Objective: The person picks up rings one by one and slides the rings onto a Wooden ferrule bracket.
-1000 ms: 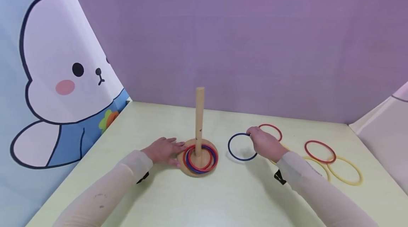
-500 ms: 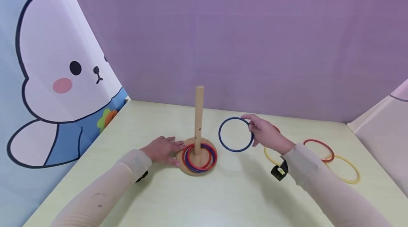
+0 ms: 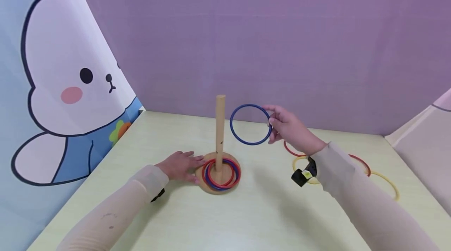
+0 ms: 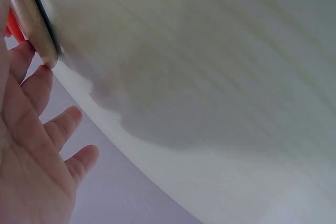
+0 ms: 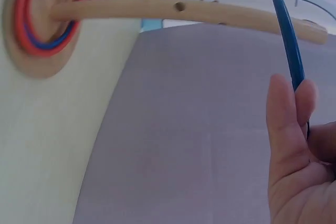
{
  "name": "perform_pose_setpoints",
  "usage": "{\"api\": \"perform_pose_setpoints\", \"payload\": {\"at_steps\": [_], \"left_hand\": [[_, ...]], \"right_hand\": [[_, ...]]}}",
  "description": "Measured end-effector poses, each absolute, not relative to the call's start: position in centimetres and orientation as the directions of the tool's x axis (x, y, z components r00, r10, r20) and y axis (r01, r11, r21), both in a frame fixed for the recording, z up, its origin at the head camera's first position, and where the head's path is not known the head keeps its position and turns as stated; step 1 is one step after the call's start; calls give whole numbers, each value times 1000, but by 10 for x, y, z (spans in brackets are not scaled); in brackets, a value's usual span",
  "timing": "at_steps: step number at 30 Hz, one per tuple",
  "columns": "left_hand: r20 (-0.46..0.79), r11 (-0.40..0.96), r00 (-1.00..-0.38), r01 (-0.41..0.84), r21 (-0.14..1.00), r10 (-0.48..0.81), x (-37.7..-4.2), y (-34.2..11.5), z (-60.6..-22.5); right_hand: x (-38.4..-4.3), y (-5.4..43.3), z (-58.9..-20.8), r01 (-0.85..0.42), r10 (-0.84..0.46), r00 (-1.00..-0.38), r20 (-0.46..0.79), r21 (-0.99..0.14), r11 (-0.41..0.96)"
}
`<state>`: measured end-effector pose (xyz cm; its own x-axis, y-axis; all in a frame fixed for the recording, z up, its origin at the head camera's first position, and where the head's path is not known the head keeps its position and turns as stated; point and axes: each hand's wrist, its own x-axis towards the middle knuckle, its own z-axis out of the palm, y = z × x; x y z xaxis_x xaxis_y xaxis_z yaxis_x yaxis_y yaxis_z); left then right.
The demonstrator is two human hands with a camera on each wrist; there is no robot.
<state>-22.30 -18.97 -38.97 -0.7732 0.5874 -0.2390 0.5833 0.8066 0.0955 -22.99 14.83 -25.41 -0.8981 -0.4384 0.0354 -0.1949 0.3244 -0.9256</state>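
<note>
Pale table, purple backdrop. Blue ring, raised, right of peg: probably light, stiff; best pinched at one side, as right hand does. Left hand: fingers extended, touching base.

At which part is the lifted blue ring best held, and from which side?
Probably pinch the blue ring at its right edge, coming from the right, as the right hand does: the band is thin, and the left edge faces the wooden post.
</note>
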Motion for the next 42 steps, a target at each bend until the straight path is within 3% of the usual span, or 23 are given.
{"api": "perform_pose_setpoints", "payload": {"at_steps": [7, 21, 33, 42], "left_hand": [[-279, 836, -790, 537, 116, 546, -228, -186, -392], [-265, 805, -763, 581, 117, 589, -239, -183, -392], [-307, 815, -761, 569, 109, 572, -238, -182, -389], [-323, 823, -765, 559, 97, 557, -240, -180, -385]], "right_hand": [[-230, 138, -237, -42, -482, -876, -4, -996, 83], [-228, 116, -230, 32, -376, -926, 28, -988, -153], [-227, 87, -236, 62, -351, -936, 17, -975, -212], [-227, 78, -253, 81, -305, -952, -23, -980, -179]]}}
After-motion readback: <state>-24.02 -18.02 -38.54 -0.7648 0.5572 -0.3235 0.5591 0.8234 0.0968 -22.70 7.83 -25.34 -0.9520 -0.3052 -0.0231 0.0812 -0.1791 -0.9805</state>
